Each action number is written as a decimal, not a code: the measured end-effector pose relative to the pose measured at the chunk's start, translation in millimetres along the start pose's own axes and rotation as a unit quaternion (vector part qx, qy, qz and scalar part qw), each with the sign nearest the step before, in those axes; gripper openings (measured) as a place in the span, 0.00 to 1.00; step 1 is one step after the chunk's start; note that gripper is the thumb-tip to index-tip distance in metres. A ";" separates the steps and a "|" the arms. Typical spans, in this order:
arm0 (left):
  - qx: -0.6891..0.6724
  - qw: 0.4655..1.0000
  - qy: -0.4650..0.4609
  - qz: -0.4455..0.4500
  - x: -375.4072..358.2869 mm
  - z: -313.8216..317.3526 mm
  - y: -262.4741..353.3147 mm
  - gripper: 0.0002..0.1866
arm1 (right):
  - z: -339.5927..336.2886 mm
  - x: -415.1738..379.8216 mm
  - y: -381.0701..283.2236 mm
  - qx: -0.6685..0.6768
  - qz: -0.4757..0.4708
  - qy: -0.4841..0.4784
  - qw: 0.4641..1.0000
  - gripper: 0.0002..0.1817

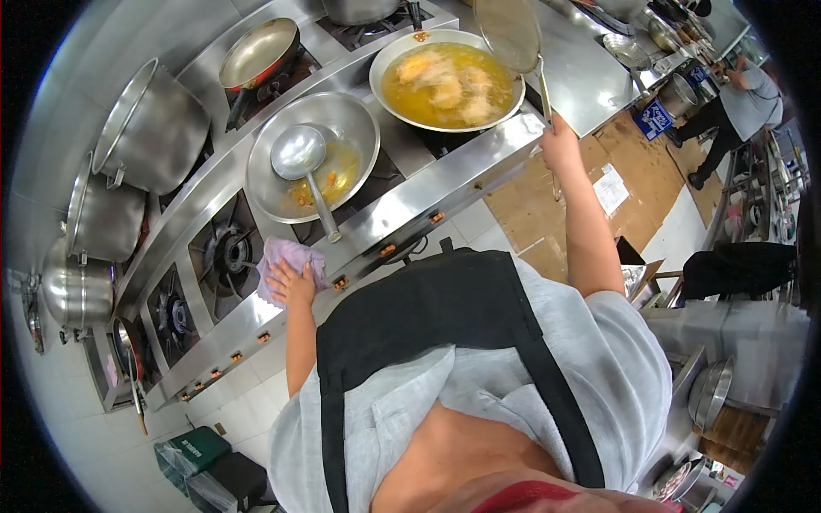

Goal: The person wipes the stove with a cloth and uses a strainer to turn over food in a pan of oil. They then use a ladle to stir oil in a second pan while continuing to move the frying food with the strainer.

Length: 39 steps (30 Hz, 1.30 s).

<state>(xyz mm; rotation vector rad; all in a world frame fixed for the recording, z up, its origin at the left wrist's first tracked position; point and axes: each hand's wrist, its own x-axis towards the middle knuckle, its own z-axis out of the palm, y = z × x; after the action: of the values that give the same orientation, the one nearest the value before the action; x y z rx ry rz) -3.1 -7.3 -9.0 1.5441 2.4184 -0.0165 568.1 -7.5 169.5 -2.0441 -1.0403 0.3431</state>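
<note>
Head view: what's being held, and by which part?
The right grip holds the strainer by its handle. The left grip lies on the lilac cloth; whether it grasps is unclear.

I see the strainer point(506, 32), toward one o'clock, cut off above; between eight and nine o'clock, the palm of the left hand point(294, 284) is hidden from me against the cloth point(292, 249).

Strainer point(506, 34): metal mesh, smooth metal handle. Cloth point(275, 267) at the stove's front edge: soft fabric, matt, creased. Stove point(453, 184): bare metal, smooth, glossy along the front edge. Bowl point(263, 171) and ladle point(298, 152): polished metal, bright highlights. Oil point(406, 98): glossy. Large pot point(162, 141), rear edge: metal, satin sheen. Burner point(229, 248): dark metal, matt. Floor sheets point(530, 214): cardboard, matt, stained.
</note>
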 end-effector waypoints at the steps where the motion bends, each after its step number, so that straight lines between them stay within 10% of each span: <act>1: 0.001 1.000 0.000 0.001 0.8 1.0 -0.9 0.44 | 2.9 -1.3 -1.2 -0.001 -0.001 0.001 1.000 0.23; 7: -0.008 1.000 -0.002 0.011 3.5 5.4 -7.5 0.45 | 41.2 12.5 27.7 -0.082 -0.019 -0.025 0.996 0.20; 12: -0.011 1.000 0.000 0.014 4.5 5.6 -7.3 0.46 | 39.7 -15.7 -7.6 0.224 0.150 -0.149 0.952 0.03; 21: 0.006 1.000 -0.003 0.007 4.4 3.4 -4.9 0.46 | 55.9 -10.9 -10.5 0.414 0.177 -0.253 0.856 0.02; 39: 0.003 1.000 -0.001 0.009 5.5 6.7 -5.7 0.47 | 34.3 -31.0 -31.6 0.182 0.072 -0.240 0.951 0.18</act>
<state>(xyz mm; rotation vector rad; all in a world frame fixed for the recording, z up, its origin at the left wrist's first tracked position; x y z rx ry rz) -8.9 -5.9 -17.5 1.5678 2.4054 -0.0217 512.4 -2.3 167.9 -1.7373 -1.0143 1.0693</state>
